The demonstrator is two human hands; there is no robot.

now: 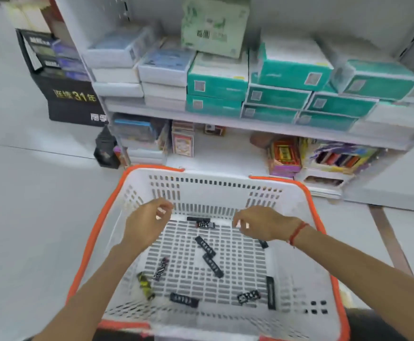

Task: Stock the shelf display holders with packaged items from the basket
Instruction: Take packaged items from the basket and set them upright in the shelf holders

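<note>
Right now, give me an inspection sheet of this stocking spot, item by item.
Surface: pale floor; white shelf unit ahead.
Job's things: white basket with orange rim holds scattered small dark packets, one yellow-black packet.
Clutter: teal boxes and pale boxes stacked on the upper shelf; colourful packs below.
Grippers: left hand and right hand hover in the basket, fingers loosely curled, holding nothing.
Cables: nothing seen.
Surroundings: black printed display left of the shelf.

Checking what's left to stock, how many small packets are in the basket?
9 packets: far wall, two at centre, two left, near middle, two right, one partly under the right hand. More may be hidden.
</note>
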